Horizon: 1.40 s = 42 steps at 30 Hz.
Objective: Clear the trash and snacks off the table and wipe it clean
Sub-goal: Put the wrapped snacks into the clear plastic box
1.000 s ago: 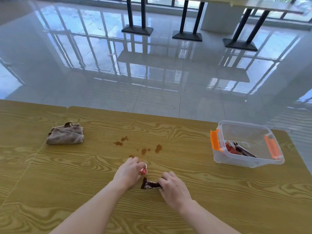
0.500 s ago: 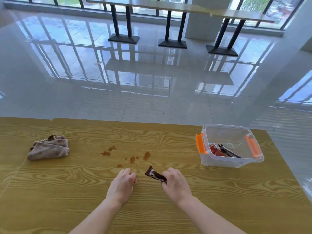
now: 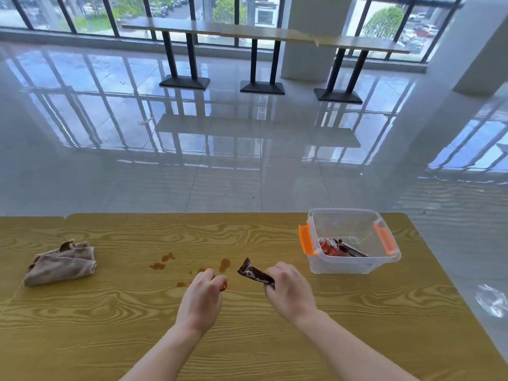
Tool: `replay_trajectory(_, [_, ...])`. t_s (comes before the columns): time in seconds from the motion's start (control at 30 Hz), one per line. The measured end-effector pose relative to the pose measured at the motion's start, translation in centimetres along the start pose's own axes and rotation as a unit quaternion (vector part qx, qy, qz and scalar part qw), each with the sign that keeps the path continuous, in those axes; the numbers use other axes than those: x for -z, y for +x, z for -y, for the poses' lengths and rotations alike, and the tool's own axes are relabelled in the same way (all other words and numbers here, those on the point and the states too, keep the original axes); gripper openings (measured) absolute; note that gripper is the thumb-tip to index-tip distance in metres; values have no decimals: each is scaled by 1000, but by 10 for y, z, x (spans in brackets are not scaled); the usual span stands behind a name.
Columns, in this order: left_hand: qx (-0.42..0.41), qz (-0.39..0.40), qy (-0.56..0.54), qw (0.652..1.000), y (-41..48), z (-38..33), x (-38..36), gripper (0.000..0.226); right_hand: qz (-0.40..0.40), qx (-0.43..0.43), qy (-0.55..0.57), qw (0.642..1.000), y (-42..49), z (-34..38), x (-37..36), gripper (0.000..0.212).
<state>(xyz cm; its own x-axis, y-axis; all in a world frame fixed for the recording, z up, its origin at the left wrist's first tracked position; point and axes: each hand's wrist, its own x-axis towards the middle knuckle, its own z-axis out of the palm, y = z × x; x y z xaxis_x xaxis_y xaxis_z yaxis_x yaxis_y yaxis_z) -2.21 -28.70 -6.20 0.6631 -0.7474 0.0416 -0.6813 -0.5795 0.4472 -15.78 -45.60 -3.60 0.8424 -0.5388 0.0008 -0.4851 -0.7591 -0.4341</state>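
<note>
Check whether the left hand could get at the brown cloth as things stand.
Probably, but not freely: the table is bare between the left hand and the brown cloth, yet that hand is closed around a small red item.

Cloth [image 3: 61, 263] left on table [image 3: 110, 325]; stains [image 3: 192, 266] centre; bin [image 3: 350, 242] right, wrappers [image 3: 341, 248] inside.

The small red item [image 3: 224, 285] inside the left hand's [image 3: 202, 298] closed grip shows only as a sliver at the fingers; what it is cannot be told. One end of the dark brown foil snack wrapper [image 3: 254, 274] is hidden in the right hand's [image 3: 291, 291] grip, and its print is too blurred to read. The yellow wood-grain worktop [image 3: 110, 312] is cut off at the left and bottom edges. Wrappers [image 3: 339, 247] in the clear plastic box with orange latches [image 3: 354, 266] blur together.
</note>
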Motion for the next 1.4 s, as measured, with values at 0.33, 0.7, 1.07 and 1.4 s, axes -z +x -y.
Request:
replay_trajectory(0.33, [-116, -59, -50, 990, 55, -100, 30, 32, -113, 2, 17, 993, 6, -32, 87, 11])
replay_trajectory(0.7, [-189, -69, -47, 978, 103, -205, 16, 28, -133, -100, -13, 986, 4, -92, 161, 10])
replay_trajectory(1.07, [-187, -31, -42, 981, 143, -252, -19, 30, -130, -116, -23, 984, 34, -154, 177, 8])
replay_trajectory(1.4, [-136, 37, -9, 990, 175, -257, -71, 32, -17, -149, -35, 988, 73, -204, 151, 19])
